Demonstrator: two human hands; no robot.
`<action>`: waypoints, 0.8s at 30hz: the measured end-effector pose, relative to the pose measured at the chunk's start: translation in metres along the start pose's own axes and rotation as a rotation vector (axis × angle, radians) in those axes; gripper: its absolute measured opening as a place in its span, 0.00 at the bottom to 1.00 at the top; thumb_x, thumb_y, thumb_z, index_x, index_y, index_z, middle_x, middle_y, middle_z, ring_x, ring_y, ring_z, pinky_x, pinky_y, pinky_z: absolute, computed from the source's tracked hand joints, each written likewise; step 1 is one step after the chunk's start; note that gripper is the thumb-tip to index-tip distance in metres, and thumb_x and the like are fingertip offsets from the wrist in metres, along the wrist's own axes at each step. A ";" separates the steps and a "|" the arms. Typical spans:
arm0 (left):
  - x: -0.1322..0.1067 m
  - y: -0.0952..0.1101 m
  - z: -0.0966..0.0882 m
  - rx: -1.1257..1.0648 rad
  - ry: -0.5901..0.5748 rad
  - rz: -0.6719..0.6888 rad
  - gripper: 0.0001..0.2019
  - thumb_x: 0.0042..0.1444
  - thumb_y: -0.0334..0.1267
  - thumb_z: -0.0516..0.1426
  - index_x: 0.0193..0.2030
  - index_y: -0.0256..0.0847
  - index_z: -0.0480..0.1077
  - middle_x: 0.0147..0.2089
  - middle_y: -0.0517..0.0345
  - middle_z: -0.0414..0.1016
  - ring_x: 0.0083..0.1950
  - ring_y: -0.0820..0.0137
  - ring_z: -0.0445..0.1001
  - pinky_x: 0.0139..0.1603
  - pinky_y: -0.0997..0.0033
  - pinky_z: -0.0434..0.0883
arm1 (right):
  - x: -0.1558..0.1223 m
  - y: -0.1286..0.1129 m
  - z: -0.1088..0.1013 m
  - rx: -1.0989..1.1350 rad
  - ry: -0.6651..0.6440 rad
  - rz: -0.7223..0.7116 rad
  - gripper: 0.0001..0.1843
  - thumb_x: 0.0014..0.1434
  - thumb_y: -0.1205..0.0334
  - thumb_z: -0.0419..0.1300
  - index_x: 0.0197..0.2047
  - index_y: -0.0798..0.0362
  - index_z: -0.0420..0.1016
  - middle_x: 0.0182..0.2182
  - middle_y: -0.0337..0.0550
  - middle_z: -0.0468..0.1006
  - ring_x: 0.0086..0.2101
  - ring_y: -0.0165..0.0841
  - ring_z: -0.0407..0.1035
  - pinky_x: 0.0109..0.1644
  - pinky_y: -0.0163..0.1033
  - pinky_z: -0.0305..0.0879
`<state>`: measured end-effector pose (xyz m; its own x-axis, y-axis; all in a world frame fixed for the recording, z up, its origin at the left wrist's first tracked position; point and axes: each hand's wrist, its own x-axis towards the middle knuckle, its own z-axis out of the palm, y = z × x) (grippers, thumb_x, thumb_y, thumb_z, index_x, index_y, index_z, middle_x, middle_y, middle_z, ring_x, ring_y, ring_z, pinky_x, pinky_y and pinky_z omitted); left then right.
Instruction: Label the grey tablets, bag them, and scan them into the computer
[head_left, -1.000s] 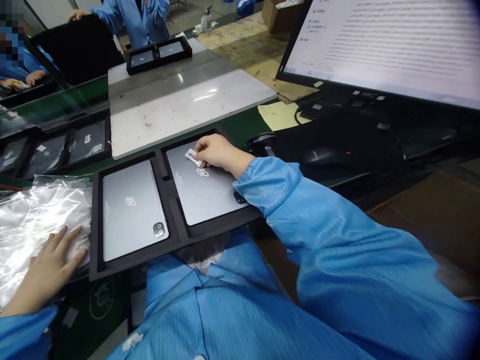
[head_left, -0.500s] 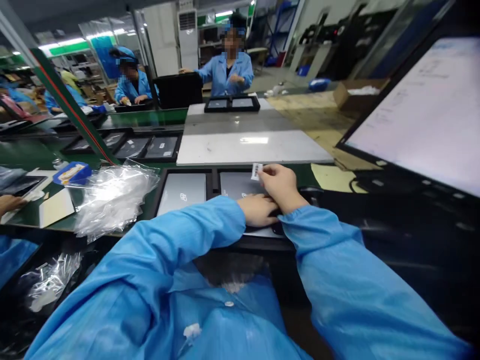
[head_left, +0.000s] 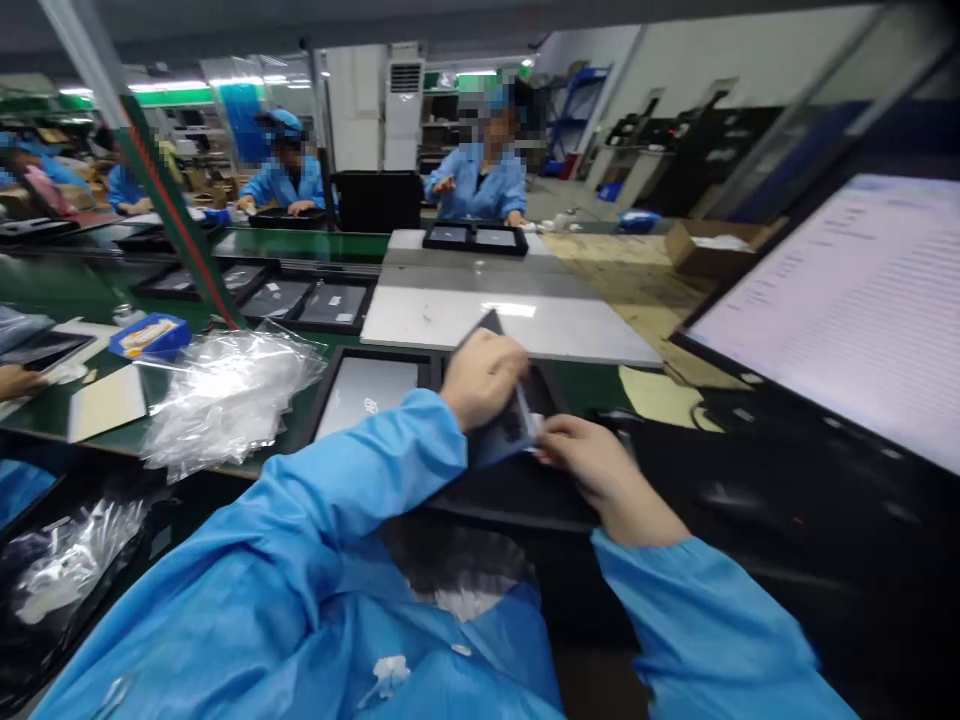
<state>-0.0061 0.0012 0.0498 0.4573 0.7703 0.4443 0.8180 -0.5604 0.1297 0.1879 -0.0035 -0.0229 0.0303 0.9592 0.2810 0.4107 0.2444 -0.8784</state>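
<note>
My left hand [head_left: 484, 380] is closed around a dark, flat tablet [head_left: 496, 445], which is tilted up out of the right compartment of a black tray [head_left: 517, 508]. In the tray's left compartment lies another grey tablet [head_left: 367, 385] with a small logo on its back. My right hand [head_left: 596, 465] pinches a small white label [head_left: 535, 426] at the right edge of the lifted tablet. Whether the label touches the tablet I cannot tell. Part of the lifted tablet is hidden behind my left hand.
Clear plastic bags [head_left: 229, 390] are piled left of the tray, near a blue box [head_left: 150, 337]. A monitor [head_left: 840, 310] stands at right, with a yellowish paper [head_left: 667, 398] nearby. Beyond are a white board [head_left: 480, 300] and more tablet trays [head_left: 330, 303]. Co-workers [head_left: 480, 180] sit across the bench.
My left hand has lifted and tipped the tablet that lay in the right compartment. My right hand, with the label, has moved down and to the right, beside the tablet's edge.
</note>
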 end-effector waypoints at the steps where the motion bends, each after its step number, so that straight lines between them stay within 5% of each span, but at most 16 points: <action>1: -0.004 -0.009 0.000 -0.038 0.076 -0.007 0.32 0.77 0.43 0.30 0.45 0.38 0.74 0.53 0.42 0.75 0.57 0.62 0.70 0.64 0.50 0.67 | -0.009 -0.001 -0.001 -0.050 -0.013 0.006 0.12 0.48 0.45 0.68 0.29 0.44 0.78 0.25 0.48 0.78 0.27 0.48 0.77 0.30 0.50 0.75; 3: -0.009 -0.024 0.003 -0.181 0.330 -0.014 0.36 0.75 0.43 0.24 0.38 0.39 0.71 0.44 0.42 0.76 0.51 0.62 0.72 0.61 0.52 0.67 | -0.028 -0.006 -0.005 -0.087 0.006 0.086 0.12 0.48 0.48 0.71 0.35 0.44 0.82 0.29 0.48 0.82 0.33 0.49 0.79 0.36 0.50 0.78; 6: -0.008 -0.034 0.013 -0.390 0.572 0.031 0.30 0.76 0.52 0.34 0.35 0.41 0.69 0.38 0.48 0.76 0.45 0.62 0.73 0.60 0.54 0.67 | -0.041 -0.021 -0.010 -0.162 0.004 0.153 0.12 0.54 0.51 0.71 0.43 0.40 0.83 0.35 0.47 0.84 0.43 0.51 0.80 0.41 0.48 0.79; 9: -0.004 -0.030 0.025 -0.394 0.358 0.151 0.23 0.75 0.52 0.44 0.45 0.40 0.74 0.49 0.46 0.80 0.55 0.59 0.74 0.65 0.53 0.65 | -0.029 -0.036 -0.006 -0.210 0.022 0.151 0.11 0.61 0.52 0.69 0.47 0.42 0.81 0.40 0.44 0.84 0.50 0.48 0.78 0.47 0.45 0.78; 13: -0.002 -0.013 0.044 -0.231 -0.305 0.270 0.26 0.72 0.50 0.46 0.67 0.40 0.69 0.72 0.41 0.68 0.75 0.52 0.61 0.75 0.39 0.55 | -0.010 -0.043 -0.005 -0.230 0.152 0.155 0.16 0.70 0.50 0.63 0.55 0.50 0.77 0.52 0.47 0.80 0.51 0.40 0.75 0.56 0.47 0.75; 16: -0.003 -0.002 0.047 -0.149 -0.619 0.175 0.30 0.73 0.52 0.45 0.76 0.44 0.60 0.77 0.41 0.60 0.80 0.54 0.53 0.78 0.37 0.49 | -0.006 -0.041 -0.008 -0.206 0.219 0.134 0.15 0.73 0.51 0.60 0.53 0.52 0.77 0.52 0.49 0.79 0.51 0.38 0.74 0.56 0.45 0.73; 20: -0.028 -0.006 0.009 -0.098 -0.687 0.073 0.33 0.70 0.58 0.48 0.76 0.43 0.61 0.77 0.39 0.60 0.78 0.52 0.59 0.77 0.46 0.57 | -0.014 -0.030 -0.018 -0.156 0.201 0.051 0.10 0.70 0.56 0.57 0.45 0.52 0.76 0.42 0.47 0.82 0.46 0.39 0.76 0.51 0.40 0.73; 24: -0.112 -0.045 -0.055 -0.024 -0.425 -0.100 0.37 0.66 0.59 0.48 0.74 0.38 0.64 0.76 0.40 0.62 0.77 0.50 0.61 0.78 0.50 0.58 | -0.046 -0.005 -0.038 -0.258 0.014 -0.132 0.10 0.61 0.55 0.62 0.43 0.51 0.78 0.44 0.52 0.83 0.45 0.45 0.78 0.51 0.47 0.75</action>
<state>-0.1134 -0.0768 0.0429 0.4831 0.8752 0.0248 0.8596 -0.4795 0.1766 0.2196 -0.0542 -0.0168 -0.0272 0.9192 0.3929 0.6304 0.3208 -0.7069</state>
